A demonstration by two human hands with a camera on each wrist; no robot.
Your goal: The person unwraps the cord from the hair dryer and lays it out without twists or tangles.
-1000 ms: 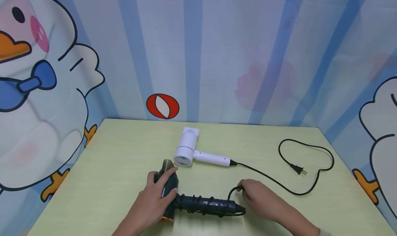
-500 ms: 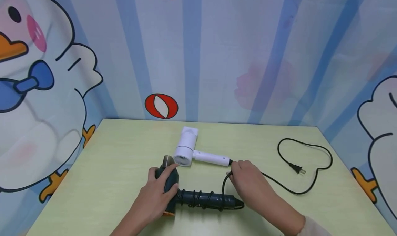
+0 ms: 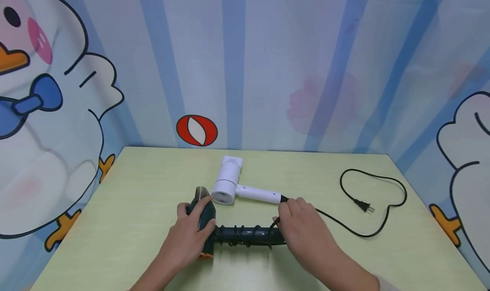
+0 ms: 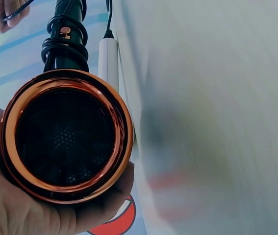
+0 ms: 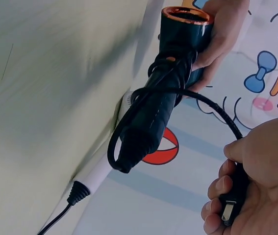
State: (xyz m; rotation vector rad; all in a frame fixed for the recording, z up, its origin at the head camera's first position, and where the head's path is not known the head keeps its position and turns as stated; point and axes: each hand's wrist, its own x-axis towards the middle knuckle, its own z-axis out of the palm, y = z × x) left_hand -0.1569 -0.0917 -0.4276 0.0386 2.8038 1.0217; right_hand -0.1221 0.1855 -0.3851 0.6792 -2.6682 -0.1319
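A dark green hair dryer (image 3: 245,235) with a copper rim is held in my left hand (image 3: 187,240), whose fingers and thumb wrap its barrel. In the left wrist view, the copper-ringed intake (image 4: 121,142) faces the camera. Its black cord (image 5: 212,104) winds round the handle several times. My right hand (image 3: 306,235) grips the cord's end; the right wrist view shows the plug (image 5: 231,208) in its curled fingers, a metal prong sticking out. From the head camera, this hand hides the handle's tip and the plug.
Just behind lies a white hair dryer (image 3: 229,178) on the pale table (image 3: 160,176). Its black cord (image 3: 363,235) loops across the right side and ends in a two-prong plug (image 3: 361,205). A cartoon-printed curtain (image 3: 264,69) stands behind the table.
My right hand has moved left with the cord and now overlaps the handle's end in the head view. The dark green hair dryer has shifted slightly up in that view, still in my left hand.
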